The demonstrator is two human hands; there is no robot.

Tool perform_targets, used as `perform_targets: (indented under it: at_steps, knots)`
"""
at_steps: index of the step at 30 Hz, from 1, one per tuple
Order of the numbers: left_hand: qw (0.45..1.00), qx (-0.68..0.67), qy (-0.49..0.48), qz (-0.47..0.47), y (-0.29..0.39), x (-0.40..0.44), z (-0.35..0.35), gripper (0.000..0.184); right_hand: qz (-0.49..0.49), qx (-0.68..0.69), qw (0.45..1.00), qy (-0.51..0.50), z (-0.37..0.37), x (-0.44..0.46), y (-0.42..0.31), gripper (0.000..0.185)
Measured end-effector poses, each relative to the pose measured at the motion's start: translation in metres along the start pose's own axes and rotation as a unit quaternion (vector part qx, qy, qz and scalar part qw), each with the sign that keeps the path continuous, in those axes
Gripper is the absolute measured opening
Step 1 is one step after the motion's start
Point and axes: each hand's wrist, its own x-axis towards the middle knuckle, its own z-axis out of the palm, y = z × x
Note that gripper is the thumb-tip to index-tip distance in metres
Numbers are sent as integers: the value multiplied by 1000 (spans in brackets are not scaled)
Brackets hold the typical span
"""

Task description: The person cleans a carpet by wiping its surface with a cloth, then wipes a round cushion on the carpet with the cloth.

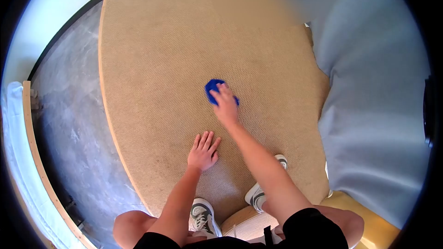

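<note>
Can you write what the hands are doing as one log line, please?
Right hand: on blue cloth | Left hand: palm down on tan rug, nearer the shoes | Blue cloth: on tan rug

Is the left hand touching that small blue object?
No, the left hand lies on tan woven carpet, apart from the small blue object.

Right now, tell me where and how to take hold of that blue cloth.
Probably by its far-left edge, coming from the left: the blue cloth lies low on the tan carpet, and the right hand reaches over it from the near side, leaving that edge uncovered.
</note>
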Motion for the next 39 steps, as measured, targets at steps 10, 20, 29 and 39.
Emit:
perform_targets:
  at_steps: [10,20,29,39]
  knots:
    - [1000,-13,-23,-7,-2,-3,-6,61,23,90,994,51,1,-4,-36,49]
    - [996,-23,-6,-90,-80,-53,-33,63,37,-81,996,6,-36,5,39,58]
    - [989,51,-57,-129,-90,-61,-30,67,-40,-21,999,-28,45,-8,-78,59]
    - [987,50,-63,-137,-91,-62,-26,66,46,28,994,99,2,13,-20,47]
